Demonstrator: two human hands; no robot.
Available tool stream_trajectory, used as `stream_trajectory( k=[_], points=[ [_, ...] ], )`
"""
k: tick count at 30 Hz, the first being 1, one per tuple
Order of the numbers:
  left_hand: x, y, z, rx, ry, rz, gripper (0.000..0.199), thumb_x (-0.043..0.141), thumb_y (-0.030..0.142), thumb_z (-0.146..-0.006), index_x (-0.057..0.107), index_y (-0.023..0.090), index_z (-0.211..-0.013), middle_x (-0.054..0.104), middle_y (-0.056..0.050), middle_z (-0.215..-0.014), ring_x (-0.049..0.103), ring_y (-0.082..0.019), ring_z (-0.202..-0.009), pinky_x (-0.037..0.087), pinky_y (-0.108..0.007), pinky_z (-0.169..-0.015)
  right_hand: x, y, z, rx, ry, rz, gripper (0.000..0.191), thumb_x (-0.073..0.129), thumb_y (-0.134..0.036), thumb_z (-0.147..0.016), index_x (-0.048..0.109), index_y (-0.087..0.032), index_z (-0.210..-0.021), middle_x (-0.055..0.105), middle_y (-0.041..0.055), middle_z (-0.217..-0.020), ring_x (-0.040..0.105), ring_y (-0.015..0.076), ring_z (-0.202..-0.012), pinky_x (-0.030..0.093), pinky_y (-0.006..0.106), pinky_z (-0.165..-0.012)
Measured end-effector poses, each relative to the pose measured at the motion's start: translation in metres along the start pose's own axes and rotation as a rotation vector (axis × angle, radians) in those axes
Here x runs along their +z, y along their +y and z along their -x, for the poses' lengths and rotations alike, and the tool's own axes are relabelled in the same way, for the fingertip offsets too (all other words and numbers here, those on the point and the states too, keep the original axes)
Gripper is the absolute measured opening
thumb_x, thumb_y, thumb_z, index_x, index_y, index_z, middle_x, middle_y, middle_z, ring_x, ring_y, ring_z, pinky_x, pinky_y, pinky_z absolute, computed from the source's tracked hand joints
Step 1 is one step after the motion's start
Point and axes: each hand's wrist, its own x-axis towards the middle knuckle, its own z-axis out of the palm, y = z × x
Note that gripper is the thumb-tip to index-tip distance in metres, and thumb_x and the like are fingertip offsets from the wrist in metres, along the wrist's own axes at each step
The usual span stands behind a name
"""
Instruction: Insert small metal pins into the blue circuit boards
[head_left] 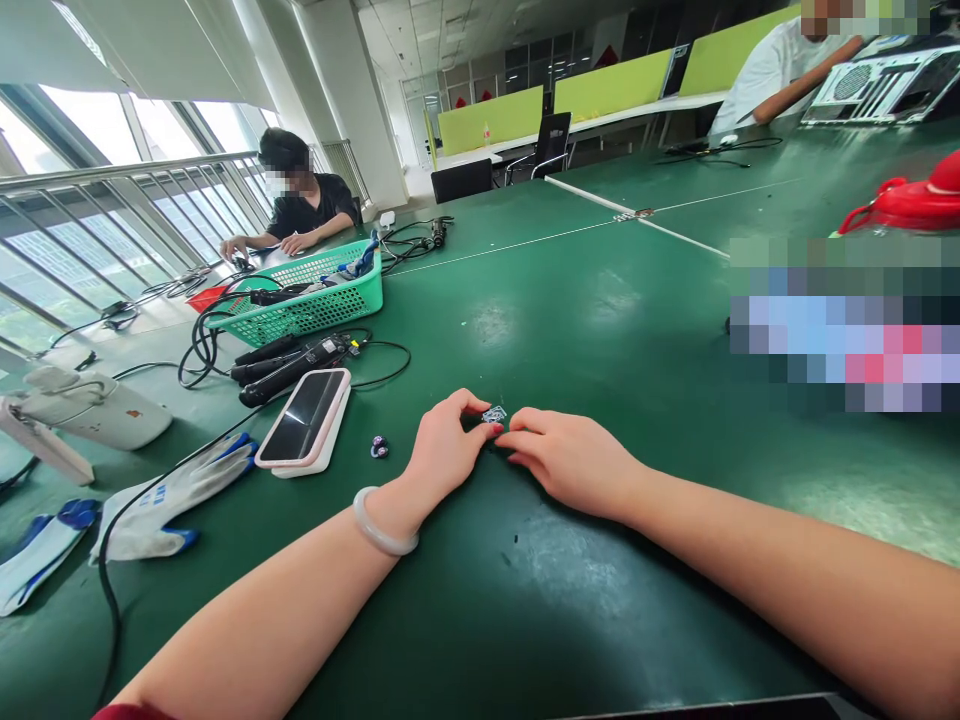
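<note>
My left hand (444, 445) flanks the small silvery pieces (494, 413) at the worktop (480, 600) with thumb and forefinger, my right hand (576, 460) just beside; I cannot tell whether either grips. A light, low touch should avoid scattering.

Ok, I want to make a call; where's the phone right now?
In the head view, the phone lies left of the left hand, near the white-and-blue glove on the green table.

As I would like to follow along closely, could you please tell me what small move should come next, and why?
I would perhaps steady the silvery bits with the right hand: its bent fingers are just beside them, while the left hand has finger and thumb at their edges.
</note>
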Motion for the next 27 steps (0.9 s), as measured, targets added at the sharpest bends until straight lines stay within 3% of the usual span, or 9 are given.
stream_trajectory(
  k=[4,11,20,27],
  points=[
    [0.000,0.000,-0.001,-0.020,0.018,-0.018,0.011,0.065,0.023,-0.072,0.060,0.021,-0.082,0.069,-0.001,-0.085,0.062,-0.016,-0.079,0.046,-0.032,-0.075,0.007,-0.003,-0.002,-0.031,-0.069,0.017,0.028,0.046,-0.028,-0.092,0.064,-0.022,-0.113,0.062,0.0051,-0.098,0.059,0.0168,-0.079,0.045,0.029,-0.068],
    [0.001,-0.001,-0.001,-0.024,0.003,-0.036,0.015,0.067,0.028,-0.071,0.061,0.021,-0.083,0.069,-0.001,-0.089,0.062,-0.018,-0.083,0.046,-0.033,-0.077,0.004,0.001,0.000,0.045,-0.060,0.006,0.024,0.050,-0.029,-0.090,0.070,-0.021,-0.080,0.062,0.0020,-0.083,0.058,0.0139,-0.070,0.043,0.027,-0.064],
    [0.001,0.003,0.003,0.032,-0.025,-0.016,0.019,0.070,0.034,-0.068,0.061,0.022,-0.080,0.069,0.000,-0.091,0.061,-0.018,-0.087,0.044,-0.033,-0.079,-0.008,0.020,0.001,0.243,0.185,-0.233,0.018,0.051,-0.024,-0.088,0.069,-0.022,-0.087,0.071,0.0009,-0.085,0.064,0.0152,-0.077,0.048,0.027,-0.071],
    [0.000,0.008,0.005,0.114,0.008,-0.035,0.021,0.073,0.036,-0.066,0.061,0.022,-0.077,0.066,0.000,-0.086,0.059,-0.018,-0.084,0.043,-0.032,-0.078,-0.008,0.013,0.001,0.225,0.202,-0.295,0.015,0.052,-0.020,-0.086,0.066,-0.022,-0.088,0.071,0.0000,-0.086,0.064,0.0143,-0.075,0.048,0.026,-0.070]
  ],
)
